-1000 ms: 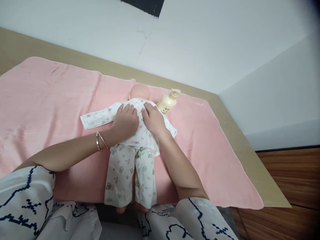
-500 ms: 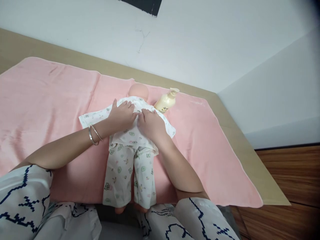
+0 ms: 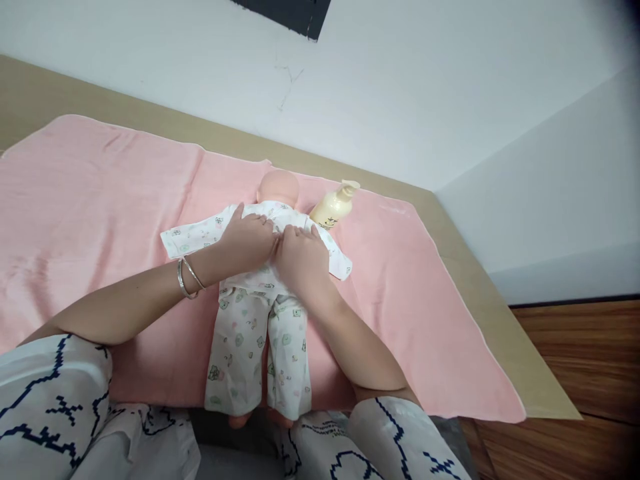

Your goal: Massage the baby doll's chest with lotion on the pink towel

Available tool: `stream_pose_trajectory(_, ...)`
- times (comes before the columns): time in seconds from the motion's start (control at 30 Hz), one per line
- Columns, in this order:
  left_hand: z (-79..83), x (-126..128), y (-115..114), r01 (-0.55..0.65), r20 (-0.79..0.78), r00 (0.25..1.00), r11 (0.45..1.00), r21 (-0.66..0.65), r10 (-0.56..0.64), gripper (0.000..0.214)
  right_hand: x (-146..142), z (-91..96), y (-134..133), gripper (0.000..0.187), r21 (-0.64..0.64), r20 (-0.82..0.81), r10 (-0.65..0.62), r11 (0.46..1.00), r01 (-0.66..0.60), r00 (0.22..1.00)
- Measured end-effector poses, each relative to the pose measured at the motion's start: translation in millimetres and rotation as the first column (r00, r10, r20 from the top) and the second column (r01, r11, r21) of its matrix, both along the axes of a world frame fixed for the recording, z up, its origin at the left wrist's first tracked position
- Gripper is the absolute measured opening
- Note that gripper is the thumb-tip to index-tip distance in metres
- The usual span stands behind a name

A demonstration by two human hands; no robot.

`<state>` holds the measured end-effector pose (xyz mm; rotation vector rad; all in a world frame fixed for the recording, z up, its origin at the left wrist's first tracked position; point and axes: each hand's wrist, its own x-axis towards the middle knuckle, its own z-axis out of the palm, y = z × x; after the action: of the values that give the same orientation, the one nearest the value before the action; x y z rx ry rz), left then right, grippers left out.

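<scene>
One pale yellow pump bottle [image 3: 331,209], its contents impossible to make out, sits at 2 o'clock from the chest of one doll [image 3: 263,287], just beside its shoulder. The doll lies near the centre of one pink blanket [image 3: 400,320], head [image 3: 278,187] at 12 o'clock, two feet [image 3: 239,421] at 6, wearing one printed top and matching trousers [image 3: 243,340]. Its two sleeves [image 3: 187,239] extend toward 9 and 4 o'clock. A person's left hand [image 3: 249,240] and right hand [image 3: 303,260] rest close together on the doll's upper body, fingers bent; whether they grip the cloth cannot be told. Two silver-coloured bands [image 3: 181,280] show toward 8 o'clock, around the left wrist.
</scene>
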<state>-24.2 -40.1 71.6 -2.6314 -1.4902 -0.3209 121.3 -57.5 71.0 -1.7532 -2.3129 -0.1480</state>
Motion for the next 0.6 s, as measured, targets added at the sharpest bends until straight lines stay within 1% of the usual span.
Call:
stream_pose_trajectory(0.1, -5.6, -4, 9, 0.016, 0.035, 0.999, 1.000, -0.008, -0.016, 0.039, -3, 0.5, -8, 0.036, 0.029, 0.029, -0.009, 1.000, 0.009, 1.000)
stream_pose_trajectory(0.23, -11.0, -4, 16, -0.035, 0.088, 0.996, 0.999, 0.022, 0.033, 0.045, 2, 2.0, 3, 0.036, -0.039, -0.011, -0.017, 0.999, 0.017, 1.000)
stream_pose_trajectory(0.3, -9.5, -2, 14, -0.042, 0.070, 0.997, 0.998, 0.050, 0.038, 0.044, 4, 3.9, 7, 0.036, -0.062, -0.024, -0.016, 0.998, 0.014, 1.000)
stream_pose_trajectory(0.47, 0.3, 4, -6, -0.014, -0.084, 0.996, 0.997, 0.078, 0.021, 0.039, 6, 6.5, 9, 0.034, -0.088, -0.048, 0.038, 0.995, -0.042, 0.998)
stream_pose_trajectory(0.53, 0.8, 5, -10, -0.026, -0.081, 0.996, 0.996, 0.087, 0.033, 0.036, 10, 5.0, 15, 0.035, -0.086, -0.093, 0.055, 0.994, -0.063, 0.994)
stream_pose_trajectory(0.6, -1.6, 5, -10, -0.037, -0.052, 0.998, 0.995, 0.091, 0.042, 0.034, 15, 2.0, 24, 0.037, -0.089, -0.163, 0.066, 0.993, -0.081, 0.984)
